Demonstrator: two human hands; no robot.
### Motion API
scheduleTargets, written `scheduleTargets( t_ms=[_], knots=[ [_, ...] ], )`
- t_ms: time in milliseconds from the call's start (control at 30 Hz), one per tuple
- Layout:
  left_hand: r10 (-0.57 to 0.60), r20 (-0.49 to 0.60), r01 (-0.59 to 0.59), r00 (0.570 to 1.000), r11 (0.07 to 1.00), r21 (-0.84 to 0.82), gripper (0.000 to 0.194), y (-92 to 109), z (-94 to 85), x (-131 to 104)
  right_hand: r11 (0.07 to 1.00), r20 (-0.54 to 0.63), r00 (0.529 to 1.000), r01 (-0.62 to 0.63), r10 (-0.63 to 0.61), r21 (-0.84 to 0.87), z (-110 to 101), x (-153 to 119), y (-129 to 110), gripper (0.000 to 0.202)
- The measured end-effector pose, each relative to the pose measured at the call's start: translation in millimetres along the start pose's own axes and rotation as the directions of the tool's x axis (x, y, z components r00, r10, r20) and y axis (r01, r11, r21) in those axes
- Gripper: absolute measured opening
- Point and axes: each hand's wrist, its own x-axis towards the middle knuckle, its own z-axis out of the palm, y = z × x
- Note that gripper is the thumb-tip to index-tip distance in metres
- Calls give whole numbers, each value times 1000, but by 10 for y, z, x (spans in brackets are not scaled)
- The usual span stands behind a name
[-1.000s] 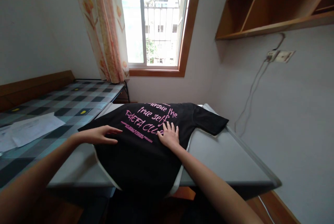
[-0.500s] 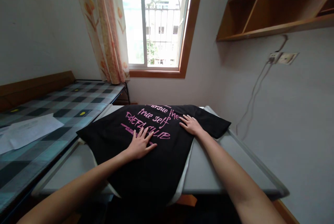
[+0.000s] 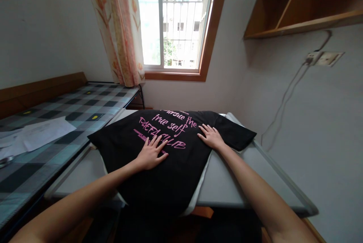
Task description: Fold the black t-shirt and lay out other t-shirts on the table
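Observation:
A black T-shirt (image 3: pixel 170 175) with pink lettering lies spread over a light grey table (image 3: pixel 227 186), its lower end hanging over the near edge. Some white shows along the shirt's lower sides. On the lower part of the lettering rests my left hand (image 3: pixel 151 153), flat with fingers spread. My right hand (image 3: pixel 211 137) lies flat near the right sleeve, just right of the lettering, fingers apart. Neither hand grips the cloth.
To the left stands a bed with a checked mattress (image 3: pixel 107 99), papers (image 3: pixel 45 133) lying on it. Behind are a curtain (image 3: pixel 121 27) and a window (image 3: pixel 181 27). A wooden shelf (image 3: pixel 306 23) and a socket (image 3: pixel 329 58) with a hanging cable are on the right wall.
The view has shifted slightly, so more of the papers on the bed shows. My left hand has moved a little leftward over the shirt; both hands remain flat on it.

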Motion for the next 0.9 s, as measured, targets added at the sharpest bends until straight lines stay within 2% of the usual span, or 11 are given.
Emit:
scheduleTargets(
  t_ms=[367, 700, 900],
  knots=[
    [41, 16, -42, 999, 999, 31, 65, -106, -98, -213, 998, -29, 998, -50, 51, 28, -6, -263, -243, 69],
    [110, 40, -113, 993, 992, 54, 64, -397, -187, -485, 991, -62, 989, -134, 136, 29, 6, -579, -656, 66],
    [168, 85, -170, 982, 985, 23, 63, -549, -319, -671, 993, -70, 991, -115, 115, -2, -8, -826, -911, 70]
  ],
)
